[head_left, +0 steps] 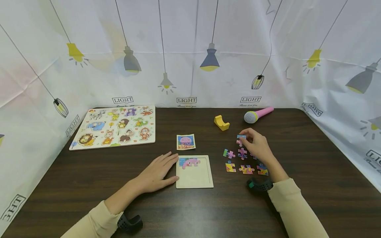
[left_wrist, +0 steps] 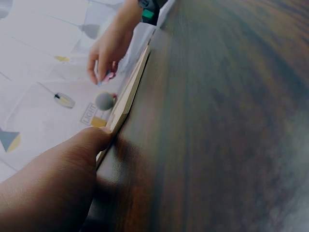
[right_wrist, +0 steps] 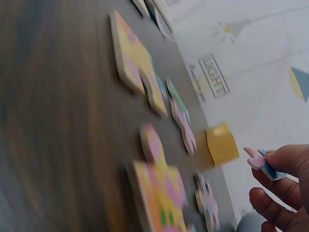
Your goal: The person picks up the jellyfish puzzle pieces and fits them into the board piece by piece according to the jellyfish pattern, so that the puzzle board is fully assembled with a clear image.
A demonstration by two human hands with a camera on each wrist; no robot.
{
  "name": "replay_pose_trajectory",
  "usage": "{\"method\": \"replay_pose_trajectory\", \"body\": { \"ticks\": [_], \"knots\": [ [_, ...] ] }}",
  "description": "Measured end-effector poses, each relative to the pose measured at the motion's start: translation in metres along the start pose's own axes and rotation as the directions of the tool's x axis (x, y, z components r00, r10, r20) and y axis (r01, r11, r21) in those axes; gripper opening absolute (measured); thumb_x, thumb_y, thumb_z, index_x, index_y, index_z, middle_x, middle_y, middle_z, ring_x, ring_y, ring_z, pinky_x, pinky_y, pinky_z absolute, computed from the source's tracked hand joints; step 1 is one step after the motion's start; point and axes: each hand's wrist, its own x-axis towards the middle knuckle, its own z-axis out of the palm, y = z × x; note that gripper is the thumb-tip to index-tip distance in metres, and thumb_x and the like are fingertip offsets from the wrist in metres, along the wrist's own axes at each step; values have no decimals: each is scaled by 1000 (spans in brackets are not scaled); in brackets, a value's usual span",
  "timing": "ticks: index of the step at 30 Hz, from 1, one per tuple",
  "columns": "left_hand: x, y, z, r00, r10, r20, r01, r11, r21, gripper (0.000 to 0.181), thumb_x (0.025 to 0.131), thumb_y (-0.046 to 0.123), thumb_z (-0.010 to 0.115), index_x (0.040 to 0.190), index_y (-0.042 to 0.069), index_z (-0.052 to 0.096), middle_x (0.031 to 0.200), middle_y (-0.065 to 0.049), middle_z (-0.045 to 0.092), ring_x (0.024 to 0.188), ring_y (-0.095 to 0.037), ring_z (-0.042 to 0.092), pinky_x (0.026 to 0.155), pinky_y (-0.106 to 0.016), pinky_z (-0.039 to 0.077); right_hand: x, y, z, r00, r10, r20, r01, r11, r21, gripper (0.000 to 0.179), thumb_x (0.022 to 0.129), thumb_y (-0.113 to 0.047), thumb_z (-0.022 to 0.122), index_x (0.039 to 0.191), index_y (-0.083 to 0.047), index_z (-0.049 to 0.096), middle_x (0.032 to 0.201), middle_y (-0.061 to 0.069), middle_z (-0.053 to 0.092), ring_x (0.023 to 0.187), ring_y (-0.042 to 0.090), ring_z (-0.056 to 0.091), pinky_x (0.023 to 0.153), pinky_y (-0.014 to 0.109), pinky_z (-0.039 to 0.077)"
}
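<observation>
The right hand (head_left: 256,145) is pinching a small blue and pink puzzle piece (head_left: 241,137); its grip is clamping on this piece with thumb and fingers, and the piece is being held above the counter (head_left: 190,215). Below and near this hand, several loose pieces (head_left: 246,169) are lying in two rough rows; one of them is hiding partly behind the hand. The left hand (head_left: 156,173) is resting at the left side of a pale square tray (head_left: 194,180); its thumb and fingers are stretching apart, its grip is holding nothing, and the thumb is touching the edge of the tray. Inside the tray, at the upper left corner, some joined pieces (head_left: 189,162) are forming part of a pink figure on blue. Just behind the tray, a picture card (head_left: 186,142) is showing a pink figure. Farther back, a yellow block (head_left: 221,123) and a toy microphone (head_left: 258,114) are lying beyond the right hand, while an animal board (head_left: 119,127) is occupying the far left.
</observation>
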Motion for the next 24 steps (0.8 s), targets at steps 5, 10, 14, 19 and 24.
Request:
{"method": "replay_pose_trajectory", "body": {
  "ticks": [5,10,14,19,24],
  "knots": [
    [0,-1,1,1000,2,-1,-2,1000,5,70,93,53,39,145,8,27,149,-3,24,138,-22,14,109,-41,13,0,-15,8,999,-48,19,48,998,33,16,91,-18,58,103,-8,58,79,5,64,64,19,53,52,29,43],
    [1,-1,1,1000,-2,0,2,1000,7,70,93,53,39,145,8,26,150,-3,24,138,-22,14,109,-41,13,-2,-32,18,995,-87,49,83,994,64,14,90,-16,60,101,-9,58,86,3,64,73,17,58,59,31,46],
    [0,-1,1,1000,-3,-1,3,1000,8,70,93,53,39,145,8,26,150,-3,24,138,-22,14,109,-40,12,-4,-44,26,990,-121,75,113,988,106,13,89,-17,62,100,-11,58,88,1,63,76,16,58,57,29,47],
    [0,0,1,1000,0,-5,0,1000,11,70,93,53,39,145,8,27,149,-3,24,138,-22,15,109,-40,13,-6,-56,35,983,-162,88,152,982,112,13,88,-17,63,99,-13,59,87,-2,61,75,15,55,58,27,44],
    [0,0,0,1000,5,-7,-5,1000,13,70,93,53,39,145,8,27,149,-4,25,138,-23,15,109,-41,13,-10,-66,42,976,-187,113,172,976,131,12,87,-14,64,98,-13,59,84,-4,61,73,14,55,59,28,44]
  ]
}}
